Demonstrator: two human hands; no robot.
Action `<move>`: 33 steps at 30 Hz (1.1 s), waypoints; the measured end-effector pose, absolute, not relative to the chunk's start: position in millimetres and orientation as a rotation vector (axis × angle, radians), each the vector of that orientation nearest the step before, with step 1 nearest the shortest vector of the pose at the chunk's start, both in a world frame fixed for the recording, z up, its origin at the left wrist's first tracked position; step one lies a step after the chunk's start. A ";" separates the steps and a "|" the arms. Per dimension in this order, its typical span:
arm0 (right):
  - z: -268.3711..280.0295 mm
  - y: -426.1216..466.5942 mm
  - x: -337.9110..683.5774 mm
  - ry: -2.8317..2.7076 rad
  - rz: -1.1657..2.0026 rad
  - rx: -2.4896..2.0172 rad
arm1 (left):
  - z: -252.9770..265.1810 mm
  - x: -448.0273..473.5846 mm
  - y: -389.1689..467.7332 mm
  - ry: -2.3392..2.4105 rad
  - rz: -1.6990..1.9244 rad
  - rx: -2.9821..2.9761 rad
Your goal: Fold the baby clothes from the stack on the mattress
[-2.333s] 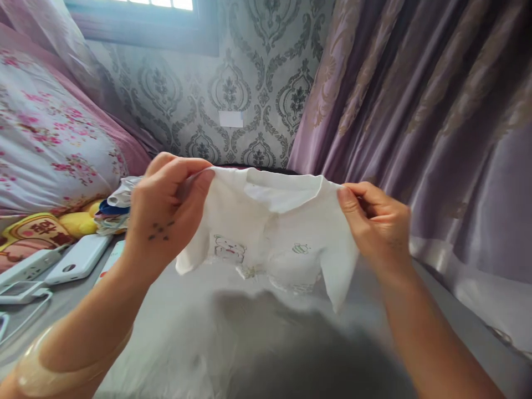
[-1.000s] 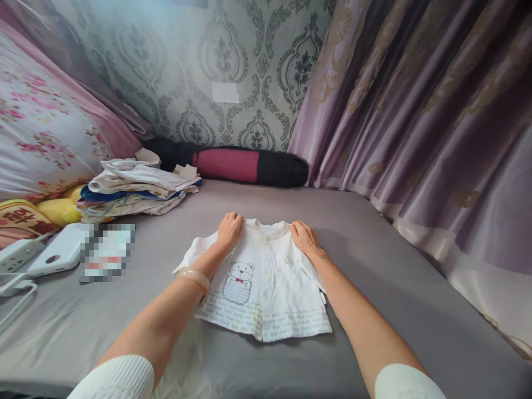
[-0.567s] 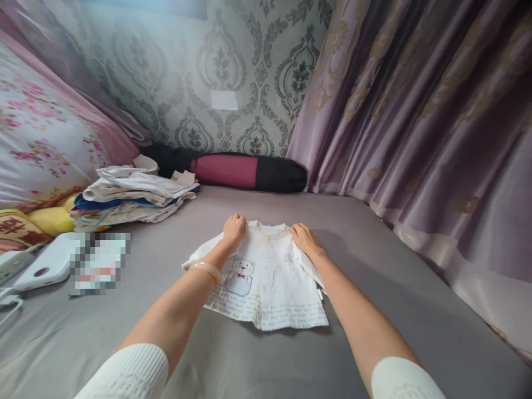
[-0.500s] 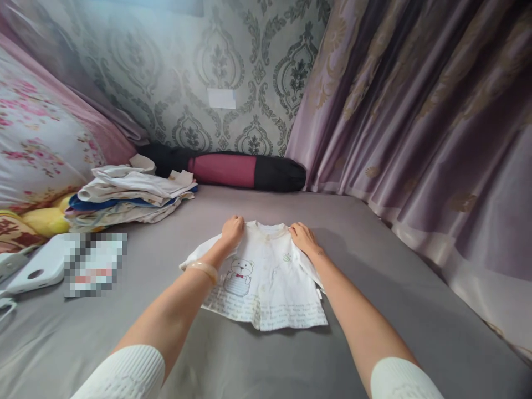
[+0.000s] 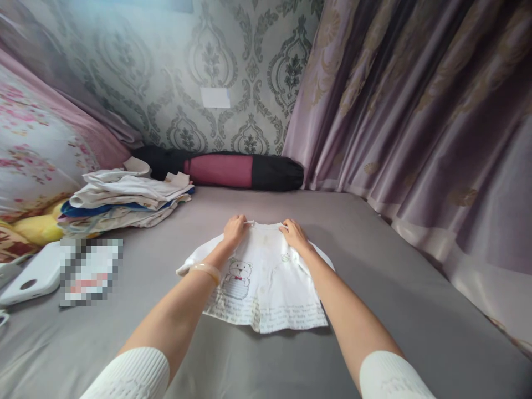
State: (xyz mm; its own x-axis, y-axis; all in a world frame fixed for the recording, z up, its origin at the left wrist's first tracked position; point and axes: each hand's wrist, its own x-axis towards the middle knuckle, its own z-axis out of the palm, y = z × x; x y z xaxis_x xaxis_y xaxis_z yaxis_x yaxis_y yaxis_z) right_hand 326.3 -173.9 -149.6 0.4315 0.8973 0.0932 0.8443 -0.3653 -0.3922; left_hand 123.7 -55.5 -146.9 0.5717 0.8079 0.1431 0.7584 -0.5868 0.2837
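A small white baby shirt (image 5: 266,282) with a bear print and rows of lettering near its hem lies front up on the grey bed sheet. My left hand (image 5: 236,228) is closed on its shoulder by the left side of the neckline. On the opposite side of the collar, my right hand (image 5: 293,233) pinches the other shoulder. The collar stretches between the two hands. Sleeves fan out to both sides, partly covered by my forearms.
Folded clothes (image 5: 124,194) are stacked at the left, by a floral pillow (image 5: 37,144) and a yellow plush (image 5: 39,228). A white device (image 5: 39,277) and a blurred packet (image 5: 91,271) lie nearer. A black and maroon long bag (image 5: 220,170) rests against the wall; curtains (image 5: 399,111) hang right.
Both hands have shifted inward along the shoulders to the neckline, and the collar edge is now raised between them. The right sleeve spreads further out. The view has turned slightly.
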 end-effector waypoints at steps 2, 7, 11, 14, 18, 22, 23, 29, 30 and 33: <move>-150.6 -176.8 324.2 -1.465 0.178 -2.289 | -147.1 122.5 -60.8 1.347 0.387 2.616; -144.8 -183.3 335.7 -1.408 0.319 -2.241 | -142.8 109.8 -58.2 1.420 0.307 2.567; -136.9 -208.4 361.7 -1.301 0.540 -2.186 | -136.7 80.6 -38.5 1.381 0.166 2.446; -131.7 -242.1 379.4 -1.192 0.661 -2.128 | -130.7 52.3 -25.9 1.207 0.144 2.406; -127.5 -286.3 391.0 -0.949 1.001 -1.911 | -119.4 16.3 -27.2 1.055 0.151 2.280; -126.5 -319.3 394.2 -0.861 1.107 -1.890 | -110.3 -11.5 -40.2 1.082 0.162 2.131; -125.8 -326.5 394.8 -0.870 1.140 -1.885 | -108.9 -17.3 -43.5 1.095 0.165 2.105; -117.0 -359.4 402.3 -0.909 1.246 -1.904 | -102.0 -47.1 -60.8 1.179 0.196 2.016; -115.7 -362.0 403.6 -0.932 1.257 -1.912 | -100.9 -51.3 -63.2 1.183 0.199 2.000; -113.4 -363.8 404.9 -1.032 1.257 -1.945 | -98.6 -62.4 -68.5 1.170 0.177 1.964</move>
State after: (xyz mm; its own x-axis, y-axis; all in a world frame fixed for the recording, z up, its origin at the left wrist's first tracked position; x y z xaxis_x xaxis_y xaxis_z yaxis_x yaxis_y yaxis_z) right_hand 404.9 -363.8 -113.4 0.2503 0.8514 -0.4609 0.2863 -0.5199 -0.8049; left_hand -62.4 -68.5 -98.6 0.5578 0.7839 -0.2727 0.6677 -0.2286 0.7084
